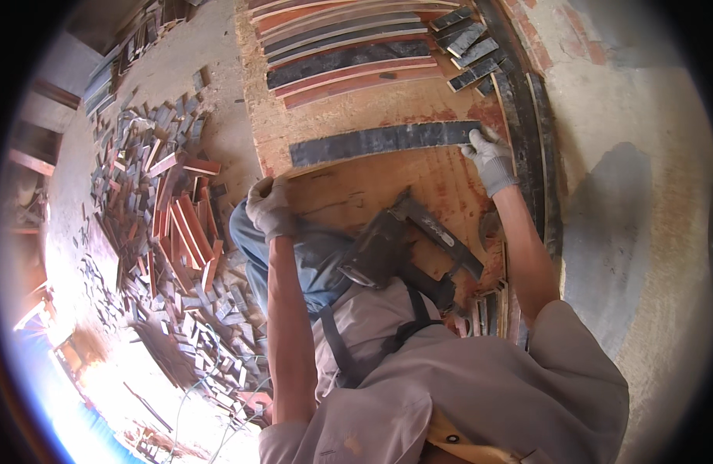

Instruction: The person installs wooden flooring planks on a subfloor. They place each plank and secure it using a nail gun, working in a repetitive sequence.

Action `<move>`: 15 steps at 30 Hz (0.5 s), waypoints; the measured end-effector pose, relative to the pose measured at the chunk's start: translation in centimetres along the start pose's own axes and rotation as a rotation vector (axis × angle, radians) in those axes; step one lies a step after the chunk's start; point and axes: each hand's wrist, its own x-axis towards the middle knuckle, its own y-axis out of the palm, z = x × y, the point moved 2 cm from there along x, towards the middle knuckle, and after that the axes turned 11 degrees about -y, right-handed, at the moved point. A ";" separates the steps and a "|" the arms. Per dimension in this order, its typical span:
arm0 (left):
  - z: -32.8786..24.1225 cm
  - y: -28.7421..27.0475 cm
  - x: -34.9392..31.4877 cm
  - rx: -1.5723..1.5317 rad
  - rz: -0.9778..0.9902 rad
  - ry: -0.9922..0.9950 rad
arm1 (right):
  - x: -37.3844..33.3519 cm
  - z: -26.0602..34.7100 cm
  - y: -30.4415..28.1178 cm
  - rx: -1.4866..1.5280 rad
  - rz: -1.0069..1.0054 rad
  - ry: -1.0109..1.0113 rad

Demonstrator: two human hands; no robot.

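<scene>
A long black-faced wooden strip [379,141] lies across the plywood board [441,174] in front of me. My right hand [489,157], in a pale work glove, grips the strip's right end between thumb and fingers. My left hand [270,205], gloved too, is closed beside the board's left edge, below the strip's left end; whatever its fingers hold is hidden. Between my forearms rests a dark nail gun [410,240], touched by neither hand.
Several long strips [348,58] lie side by side at the board's far end, with short black blocks [472,50] at their right. Dark long strips [538,147] edge the board's right side. A heap of wood offcuts [170,209] covers the floor at left.
</scene>
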 end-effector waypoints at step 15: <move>0.3 -0.9 0.8 -0.147 0.129 -0.070 | -3.6 -3.9 3.6 -0.131 -0.011 -0.041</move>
